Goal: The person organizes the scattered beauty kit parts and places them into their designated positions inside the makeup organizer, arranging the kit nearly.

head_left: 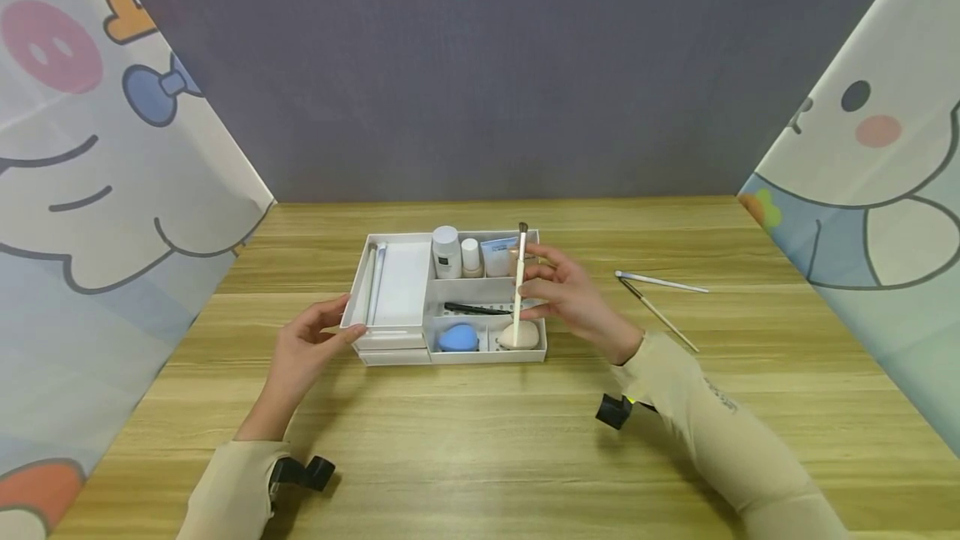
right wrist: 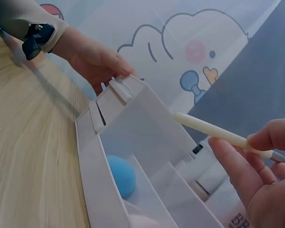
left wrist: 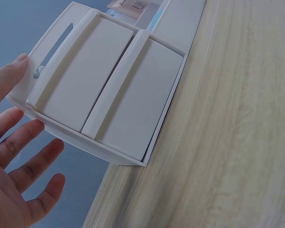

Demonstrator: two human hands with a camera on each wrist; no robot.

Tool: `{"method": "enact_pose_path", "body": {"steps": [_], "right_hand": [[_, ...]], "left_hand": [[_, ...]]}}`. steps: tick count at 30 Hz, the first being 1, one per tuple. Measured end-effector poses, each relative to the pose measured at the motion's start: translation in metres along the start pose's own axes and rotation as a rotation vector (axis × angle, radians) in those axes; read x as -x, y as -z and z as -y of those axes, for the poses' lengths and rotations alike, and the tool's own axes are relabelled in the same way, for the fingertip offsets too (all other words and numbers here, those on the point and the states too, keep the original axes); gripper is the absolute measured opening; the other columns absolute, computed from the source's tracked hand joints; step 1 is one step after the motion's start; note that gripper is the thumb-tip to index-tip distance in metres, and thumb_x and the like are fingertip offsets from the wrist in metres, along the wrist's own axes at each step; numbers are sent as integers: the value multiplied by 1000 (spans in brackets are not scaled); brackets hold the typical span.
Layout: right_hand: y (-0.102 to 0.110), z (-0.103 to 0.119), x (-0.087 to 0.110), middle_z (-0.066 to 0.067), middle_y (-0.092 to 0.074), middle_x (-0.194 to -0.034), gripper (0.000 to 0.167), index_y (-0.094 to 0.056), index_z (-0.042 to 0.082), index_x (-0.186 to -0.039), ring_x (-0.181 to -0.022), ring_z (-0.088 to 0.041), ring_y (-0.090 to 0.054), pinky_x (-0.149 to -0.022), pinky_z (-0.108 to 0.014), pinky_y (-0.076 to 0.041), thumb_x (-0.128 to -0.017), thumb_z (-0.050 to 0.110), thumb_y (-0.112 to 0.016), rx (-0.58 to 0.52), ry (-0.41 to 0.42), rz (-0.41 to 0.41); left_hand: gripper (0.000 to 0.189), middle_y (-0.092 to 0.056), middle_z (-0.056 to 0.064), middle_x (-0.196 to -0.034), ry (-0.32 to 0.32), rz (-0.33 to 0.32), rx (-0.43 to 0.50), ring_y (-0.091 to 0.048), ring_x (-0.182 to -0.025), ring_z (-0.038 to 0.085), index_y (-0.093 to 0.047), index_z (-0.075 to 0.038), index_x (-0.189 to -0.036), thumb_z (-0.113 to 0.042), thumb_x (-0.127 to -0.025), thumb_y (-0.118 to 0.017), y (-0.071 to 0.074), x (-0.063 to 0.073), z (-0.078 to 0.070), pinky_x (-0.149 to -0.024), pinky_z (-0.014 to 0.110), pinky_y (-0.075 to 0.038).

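My right hand (head_left: 558, 286) pinches a makeup brush (head_left: 519, 290) with a cream handle, its dark bristles up and its handle end down over the organizer's right part. A white storage organizer (head_left: 427, 338) stands on the table, with two drawer fronts (left wrist: 137, 95) on its left side. At its front left corner my left hand (head_left: 306, 344) rests with the thumb on the front and the other fingers spread by the side. Two pale brushes (head_left: 377, 282) lie in the top left tray. Below the held brush sit a beige makeup sponge (head_left: 527, 334) and a blue sponge (head_left: 458, 337) in the front compartments.
In the back compartments stand a white bottle (head_left: 447, 253), a smaller bottle (head_left: 470, 257) and a light blue tube (head_left: 497, 257). A black slim item (head_left: 472, 308) lies in the middle compartment. Two more brushes, one white (head_left: 663, 282) and one tan (head_left: 660, 317), lie on the table at right.
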State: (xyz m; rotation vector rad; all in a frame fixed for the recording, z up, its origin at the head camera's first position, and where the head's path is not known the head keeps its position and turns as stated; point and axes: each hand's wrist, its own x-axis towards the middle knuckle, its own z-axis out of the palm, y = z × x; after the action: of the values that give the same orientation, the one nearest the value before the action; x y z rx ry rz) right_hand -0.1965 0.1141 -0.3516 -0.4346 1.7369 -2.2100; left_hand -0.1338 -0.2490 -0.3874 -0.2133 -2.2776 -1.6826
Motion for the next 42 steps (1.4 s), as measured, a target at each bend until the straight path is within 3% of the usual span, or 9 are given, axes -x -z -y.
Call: {"method": "enact_pose_path", "body": {"steps": [25,42], "right_hand": [[-55,-7,-26,-7,-56,-100,69,-28,5,-154,-81,-21,-61,-68,-39,-61,-92,-11,-55,-29,-30,120],[-90,-8,-46,-9,-57,-98,66,-34,6,-151,-79,-19,-63,-66,-37,-61,-92,-15,-54,-84,-47,130]], "left_hand": [[42,-68,-19,-104,-15,7,-1,-64,-95,0,-62,9,-125,3,-86,-75,0,-1,2,-72,17,-54],[42,-68,-18,-103,-8,-2,-11,-64,-94,0,-62,8,-125,2,-86,-76,-1,-1,-1,-72,17,-54]]}}
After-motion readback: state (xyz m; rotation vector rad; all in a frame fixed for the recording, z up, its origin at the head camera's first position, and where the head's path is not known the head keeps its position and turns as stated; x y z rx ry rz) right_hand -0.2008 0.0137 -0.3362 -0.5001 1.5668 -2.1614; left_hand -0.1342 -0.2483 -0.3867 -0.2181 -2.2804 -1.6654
